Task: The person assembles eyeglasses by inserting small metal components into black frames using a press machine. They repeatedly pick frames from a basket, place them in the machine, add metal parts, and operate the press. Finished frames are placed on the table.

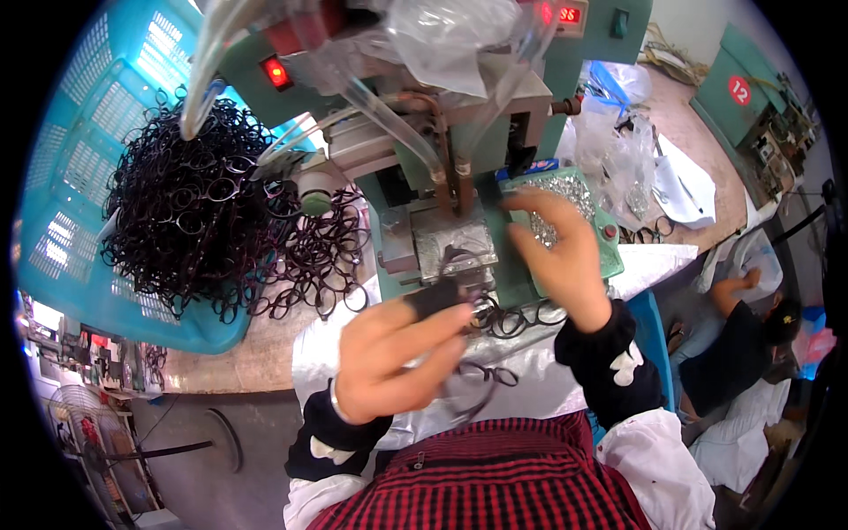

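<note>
Person stands or sits at the bench, facing a green machine with a lit red switch. Posture not certain from here; lap covered by a red-and-black checked apron.

Left hand: in front of the machine, back of the hand upward, a black finger cover on one finger. Grip closed, fingers bent together on a dark glasses frame. Frame and fingertips are blurred; exact point of contact unreadable. The frame is located under and beside the fingers, on the near side of the metal block, above a silvery sheet.

Right hand: over the near-left part of a green tray of small shiny metal parts. Grip released; thumb and forefinger stand apart, a gap visible between the tips.

Machine: two copper-coloured rods point down at the block. Clear tubes run to them.

Surroundings: more dark frames lie between the hands. To the left, a blue basket carries a heaped pile of frames; loose frames spread beside it. At far right, another person is bent forward.
</note>
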